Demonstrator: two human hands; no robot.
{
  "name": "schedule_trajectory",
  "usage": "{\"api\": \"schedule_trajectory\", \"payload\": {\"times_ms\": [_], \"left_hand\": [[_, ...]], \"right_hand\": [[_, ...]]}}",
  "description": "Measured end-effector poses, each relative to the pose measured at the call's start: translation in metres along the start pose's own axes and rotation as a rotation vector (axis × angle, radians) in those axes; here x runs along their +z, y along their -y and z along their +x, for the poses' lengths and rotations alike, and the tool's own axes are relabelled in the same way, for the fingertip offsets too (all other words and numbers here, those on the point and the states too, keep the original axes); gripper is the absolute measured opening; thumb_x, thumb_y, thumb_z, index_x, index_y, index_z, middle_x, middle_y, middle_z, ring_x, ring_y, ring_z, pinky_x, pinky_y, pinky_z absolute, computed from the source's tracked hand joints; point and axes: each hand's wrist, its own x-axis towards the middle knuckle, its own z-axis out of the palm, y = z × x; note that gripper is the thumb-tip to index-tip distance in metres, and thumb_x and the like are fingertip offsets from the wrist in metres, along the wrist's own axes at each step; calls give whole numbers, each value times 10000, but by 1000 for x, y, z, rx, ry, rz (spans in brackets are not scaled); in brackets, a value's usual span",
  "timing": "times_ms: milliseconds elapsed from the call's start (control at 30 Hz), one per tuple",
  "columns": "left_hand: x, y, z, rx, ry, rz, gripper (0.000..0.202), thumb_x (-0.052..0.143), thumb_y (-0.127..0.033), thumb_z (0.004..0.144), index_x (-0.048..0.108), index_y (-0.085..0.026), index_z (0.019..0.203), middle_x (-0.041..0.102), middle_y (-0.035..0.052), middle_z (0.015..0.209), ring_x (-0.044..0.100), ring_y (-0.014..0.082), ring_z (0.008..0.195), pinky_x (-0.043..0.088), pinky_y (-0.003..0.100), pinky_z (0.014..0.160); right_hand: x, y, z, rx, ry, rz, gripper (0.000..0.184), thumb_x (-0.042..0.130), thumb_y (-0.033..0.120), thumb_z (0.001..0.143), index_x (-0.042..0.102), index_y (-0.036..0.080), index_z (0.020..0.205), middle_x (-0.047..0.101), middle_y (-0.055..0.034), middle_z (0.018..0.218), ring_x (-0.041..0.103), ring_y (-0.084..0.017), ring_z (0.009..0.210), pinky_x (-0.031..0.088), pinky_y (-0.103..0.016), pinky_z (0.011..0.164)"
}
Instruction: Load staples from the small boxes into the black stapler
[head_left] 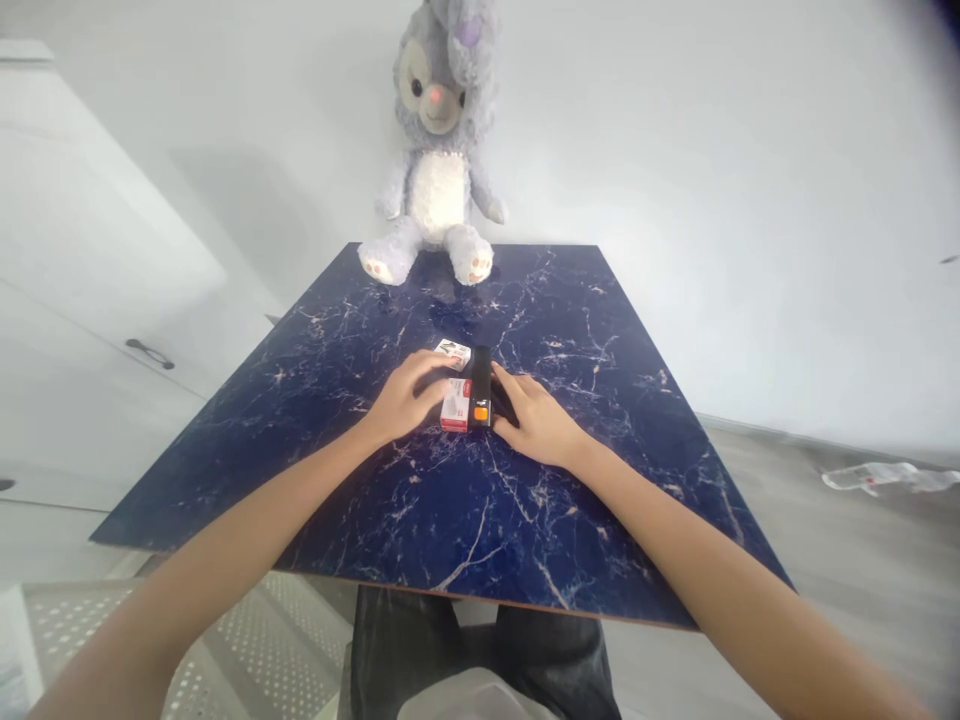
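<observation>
A grey plush toy [437,150] is sitting upright at the far end of the blue marbled bench [435,540], before a white wall [675,150]. On the left stands a white cabinet [82,230] with 2 dark handles [150,353]. On the right, clear plastic [885,477] lies on the floor [795,510].

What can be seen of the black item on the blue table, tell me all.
The black item is slim and oblong, smooth-looking, with an orange patch toward its near end and a pale mark too small to read. It lies on the blue table, its length pointing away from the person. A red-and-white box sits alongside its left, and the right grip appears to touch its right edge. Its material is unclear.
</observation>
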Motion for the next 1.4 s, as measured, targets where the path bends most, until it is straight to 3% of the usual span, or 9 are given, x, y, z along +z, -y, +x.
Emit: {"api": "schedule_trajectory", "payload": {"times_ms": [133, 300, 633, 767, 867, 933, 1067, 1167, 1400], "left_hand": [[11, 21, 24, -217, -204, 51, 347, 467, -381, 1040, 691, -234, 1261, 686, 70, 1342, 611, 236, 1282, 425, 430, 1153], [22, 41, 51, -367, -114, -9, 376, 651, -336, 934, 697, -238, 1294, 752, 67, 1249, 698, 245, 1174, 497, 386, 1080], [14, 30, 50, -199, 210, -52, 393, 506, -419, 1022, 686, -248, 1326, 691, 71, 1366, 624, 269, 1284, 439, 444, 1137], [-18, 29, 46, -222, 405, -132, 636, 474, -537, 1021, 362, -308, 1604, 433, 66, 1625, 425, 292, 1487, 377, 467, 1194], [-39, 26, 29, -161, 618, -28, 1193, 797, -569, 781, 30, -340, 1666, 166, 98, 1724, 289, 385, 1544, 394, 512, 1174], [-38, 21, 15, -137, 572, 49, 1408, 887, -560, 655, -71, -320, 1658, 105, 139, 1729, 271, 428, 1540, 392, 537, 1167], [-11, 12, 7, -128, 430, 98, 1453, 882, -545, 668, -162, -280, 1642, 308, 175, 1672, 310, 410, 1530, 340, 567, 1192], [17, 5, 29, -103, 390, 119, 1459, 891, -558, 641, -107, -241, 1657, 399, 188, 1625, 293, 415, 1535, 311, 579, 1203], [122, -29, 117, -48, 345, 143, 1445, 872, -642, 604, 34, -126, 1662, 295, 276, 1649, 312, 433, 1521, 322, 539, 1201]], "right_hand": [[-1, 3, 1, 8, -2, 3, 785, 545, 261, 909, 234, 114, 1614, 617, -209, 1381, 597, -367, 1199, 482, -580, 1046], [-2, 4, 2, 13, 3, 11, 781, 544, 251, 904, 241, 113, 1610, 624, -204, 1380, 596, -363, 1205, 488, -570, 1043], [-1, 2, 1, 14, 12, 13, 775, 553, 257, 911, 253, 76, 1603, 626, -223, 1365, 595, -356, 1206, 484, -563, 1058], [-2, 1, 0, 10, 15, 29, 774, 542, 265, 922, 239, 85, 1610, 605, -220, 1395, 581, -360, 1232, 484, -568, 1060], [-3, 0, -1, 10, 9, 45, 776, 538, 268, 921, 233, 115, 1618, 609, -212, 1385, 585, -360, 1223, 491, -587, 1047], [-2, 1, -1, 16, 2, 46, 781, 546, 268, 910, 247, 115, 1615, 618, -203, 1378, 563, -366, 1251, 483, -595, 1061], [3, 1, -1, 77, -70, 1, 767, 522, 157, 848, 323, 66, 1584, 670, -178, 1326, 408, -376, 1416, 418, -588, 1150], [-1, -11, 0, 243, -152, -32, 743, 476, 66, 793, 417, 40, 1534, 721, -165, 1243, 422, -349, 1409, 419, -537, 1166], [-70, -100, -21, 549, -173, -185, 656, 476, 39, 794, 586, 121, 1435, 729, -155, 1235, 568, -294, 1302, 472, -430, 1111]]}}
